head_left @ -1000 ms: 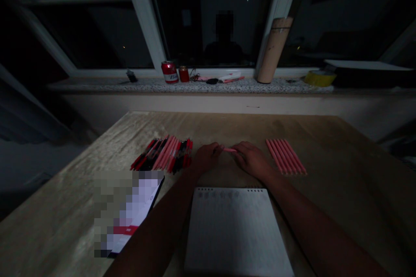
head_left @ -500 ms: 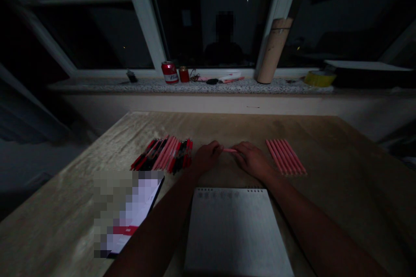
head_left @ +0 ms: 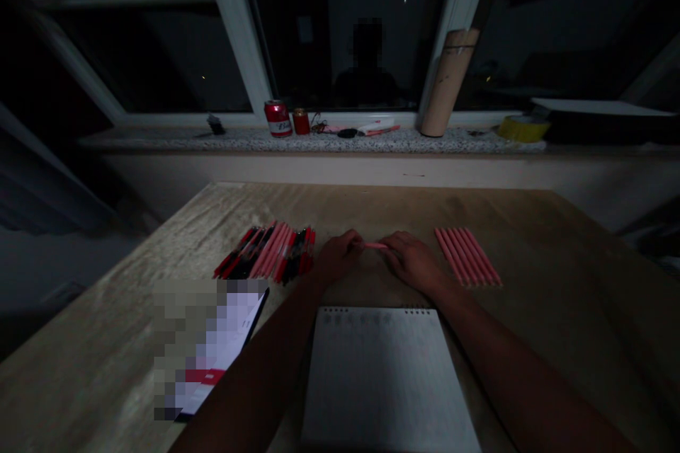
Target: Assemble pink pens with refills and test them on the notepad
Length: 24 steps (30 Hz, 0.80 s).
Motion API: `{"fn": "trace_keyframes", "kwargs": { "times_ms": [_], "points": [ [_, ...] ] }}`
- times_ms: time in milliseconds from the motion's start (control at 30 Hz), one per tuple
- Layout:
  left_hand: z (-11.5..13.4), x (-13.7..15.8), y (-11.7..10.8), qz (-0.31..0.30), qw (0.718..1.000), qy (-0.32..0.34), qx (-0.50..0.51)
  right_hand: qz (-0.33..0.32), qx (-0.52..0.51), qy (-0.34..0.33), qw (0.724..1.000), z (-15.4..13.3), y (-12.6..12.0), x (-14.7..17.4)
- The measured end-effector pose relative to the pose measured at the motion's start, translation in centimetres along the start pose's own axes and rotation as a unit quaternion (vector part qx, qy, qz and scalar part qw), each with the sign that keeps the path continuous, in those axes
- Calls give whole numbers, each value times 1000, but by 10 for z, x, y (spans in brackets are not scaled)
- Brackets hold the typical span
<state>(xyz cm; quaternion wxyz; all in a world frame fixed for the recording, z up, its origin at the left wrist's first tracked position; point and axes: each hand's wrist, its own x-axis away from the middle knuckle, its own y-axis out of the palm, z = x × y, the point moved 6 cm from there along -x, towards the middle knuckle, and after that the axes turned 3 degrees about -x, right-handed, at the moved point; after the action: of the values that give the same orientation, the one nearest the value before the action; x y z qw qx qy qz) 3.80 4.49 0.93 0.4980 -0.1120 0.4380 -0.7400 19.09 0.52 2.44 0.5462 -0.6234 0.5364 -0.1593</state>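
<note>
A slim pink pen [head_left: 375,245] lies crosswise between my two hands, just above or on the table. My left hand [head_left: 340,253] pinches its left end. My right hand [head_left: 410,258] has its fingers closed on the other end, which they partly hide. Left of my left hand is a packed row of pens [head_left: 270,251] in pink, red and black. To the right of my right hand, several pink pens [head_left: 467,256] lie side by side in a neat slanted row.
Between my forearms lies a spiral-bound pad [head_left: 390,375]. A lit tablet or phone [head_left: 228,347], partly blurred out, is by my left forearm. On the windowsill behind the table [head_left: 372,205] stand a red can [head_left: 278,119], a cardboard tube [head_left: 449,85] and a yellow tape roll [head_left: 523,129].
Almost nothing differs. Both hands keep the pink pen in the same place, with only a slight shift of the fingers.
</note>
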Motion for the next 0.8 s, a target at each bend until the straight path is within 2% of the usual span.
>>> {"fn": "trace_keyframes", "kwargs": {
  "times_ms": [533, 800],
  "points": [
    [-2, -3, 4, -10, 995, -17, -95, 8, 7, -9, 1000, -1, 2, -1],
    [2, -3, 2, -9, 996, -22, -82, 6, 6, -14, 1000, -3, 0, -1]
  ]
}}
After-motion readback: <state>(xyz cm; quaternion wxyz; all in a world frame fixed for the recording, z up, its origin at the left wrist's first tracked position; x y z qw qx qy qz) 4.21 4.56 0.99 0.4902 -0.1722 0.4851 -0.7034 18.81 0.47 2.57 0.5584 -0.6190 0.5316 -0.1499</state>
